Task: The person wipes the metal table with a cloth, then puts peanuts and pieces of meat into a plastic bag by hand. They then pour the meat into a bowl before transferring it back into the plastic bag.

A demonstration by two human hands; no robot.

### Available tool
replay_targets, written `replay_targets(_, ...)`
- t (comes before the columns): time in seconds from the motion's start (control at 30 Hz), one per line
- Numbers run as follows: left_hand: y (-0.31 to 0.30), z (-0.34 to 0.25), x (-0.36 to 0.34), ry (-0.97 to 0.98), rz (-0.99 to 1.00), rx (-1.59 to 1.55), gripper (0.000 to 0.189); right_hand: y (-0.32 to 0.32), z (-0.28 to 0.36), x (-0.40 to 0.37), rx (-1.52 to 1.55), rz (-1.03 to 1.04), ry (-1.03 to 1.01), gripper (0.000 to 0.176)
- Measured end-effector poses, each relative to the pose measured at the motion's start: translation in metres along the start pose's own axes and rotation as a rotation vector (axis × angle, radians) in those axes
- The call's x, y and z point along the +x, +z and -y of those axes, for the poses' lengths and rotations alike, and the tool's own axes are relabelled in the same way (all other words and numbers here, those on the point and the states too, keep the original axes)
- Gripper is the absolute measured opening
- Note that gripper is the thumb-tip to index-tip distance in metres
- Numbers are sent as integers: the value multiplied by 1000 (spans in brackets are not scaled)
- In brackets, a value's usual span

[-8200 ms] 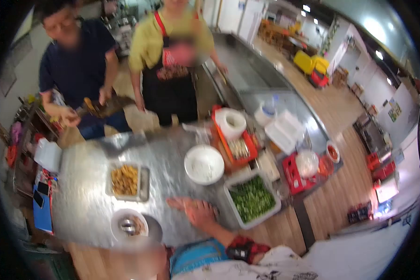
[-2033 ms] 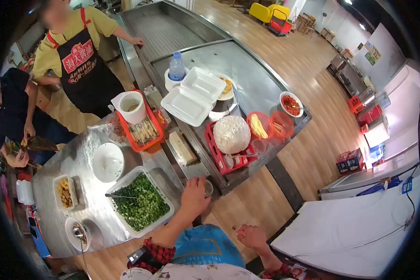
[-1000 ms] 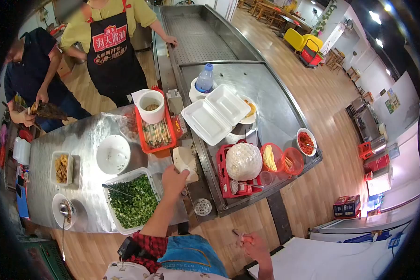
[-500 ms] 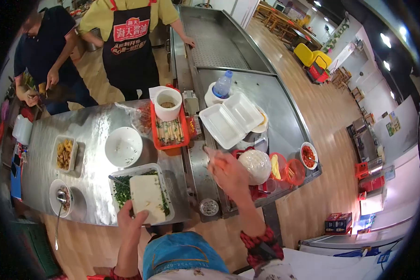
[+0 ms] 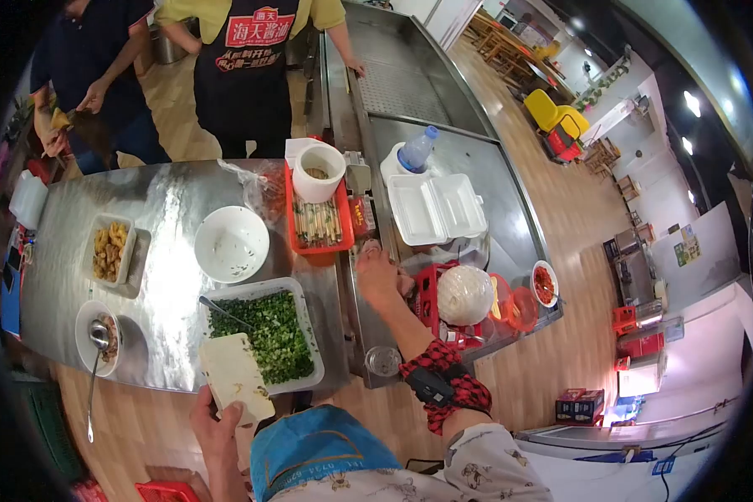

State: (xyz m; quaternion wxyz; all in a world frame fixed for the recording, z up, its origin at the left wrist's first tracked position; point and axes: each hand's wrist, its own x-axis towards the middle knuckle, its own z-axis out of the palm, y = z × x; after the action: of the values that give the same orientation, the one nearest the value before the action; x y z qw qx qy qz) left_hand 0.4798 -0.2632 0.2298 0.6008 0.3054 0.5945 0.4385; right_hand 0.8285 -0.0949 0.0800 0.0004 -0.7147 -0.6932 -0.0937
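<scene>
My left hand [image 5: 217, 427] grips the lower edge of a flat cream-coloured board [image 5: 236, 376] with small bits stuck on it, thumb on top. The board overlaps the lower left corner of a white tray [image 5: 312, 335] of chopped greens [image 5: 278, 328], in which a spoon handle rests. My right hand [image 5: 378, 272] is over the metal ledge right of the tray, below an orange basket [image 5: 349, 240] of wrapped sticks and left of a red crate [image 5: 427, 299]. Its fingers are bunched and partly hidden, so what they hold, if anything, cannot be seen.
A white bowl [image 5: 232, 244], a container of fried pieces [image 5: 111, 251] and a bowl with a ladle [image 5: 99, 341] stand on the left. An open foam box [image 5: 437, 209], a bottle [image 5: 417, 151] and a red-filled bowl [image 5: 545, 284] are right. Two people [image 5: 244, 84] [image 5: 113, 84] stand across the table.
My left hand has drawn the board down and left, baring more of the greens. My right hand has shifted left and up, and the view has turned slightly.
</scene>
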Motion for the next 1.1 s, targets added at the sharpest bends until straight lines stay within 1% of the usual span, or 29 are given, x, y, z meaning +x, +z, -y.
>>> replay_targets(0.03, -5, 2, 2, 0, 8, 1, 35, 1, 2, -4, -4, 0, 7, 25)
replay_targets(0.1, -13, 7, 7, 51, 22, 52, 35, -16, 11, -11, -8, 168, 79, 27)
replay_targets(0.23, -22, 2, 9, 61, 51, 34, 35, -18, 15, -27, -57, 217, 138, 24)
replay_targets(0.3, -29, -1, 10, 24, 89, 33, 34, -28, 20, -32, -78, 253, 130, 17)
replay_targets(0.33, -32, -4, 10, 25, 98, 35, 34, -25, 20, -33, -80, 251, 139, 17)
replay_targets(0.43, -41, -10, 10, 15, 146, 67, 32, -19, 21, -36, -81, 287, 131, 17)
replay_targets(0.5, -48, -10, 12, 27, 167, 54, 31, -30, 25, -31, -65, 375, 169, 20)
replay_targets(0.53, -52, -12, 11, 29, 175, 55, 31, -36, 27, -31, -66, 372, 177, 20)
replay_targets(0.6, -58, -17, 9, 14, 176, 52, 32, -63, 39, -32, -35, 479, 153, 23)
replay_targets(0.63, -64, -15, 11, 17, 180, 50, 32, -68, 43, -32, -38, 476, 156, 23)
replay_targets(0.7, -75, -11, 14, 66, 205, 105, 33, -74, 50, -33, -11, 599, 176, 26)
replay_targets(0.73, -78, -10, 15, 65, 209, 104, 33, -76, 54, -35, -14, 599, 179, 26)
replay_targets(0.8, -82, -14, 15, 47, 216, 89, 35, -78, 64, -38, -19, 678, 129, 27)
replay_targets(0.83, -83, -18, 15, 48, 219, 89, 35, -80, 66, -39, -19, 677, 133, 27)
replay_targets(0.9, -83, -29, 14, 0, 208, 77, 36, -89, 72, -38, 13, 903, -23, 28)
replay_targets(1.03, -98, -23, 20, 10, 180, 73, 35, -111, 68, -28, 92, 841, -33, 27)
replay_targets(1.1, -105, -15, 24, 52, 154, 61, 35, -118, 60, -17, 137, 500, 122, 28)
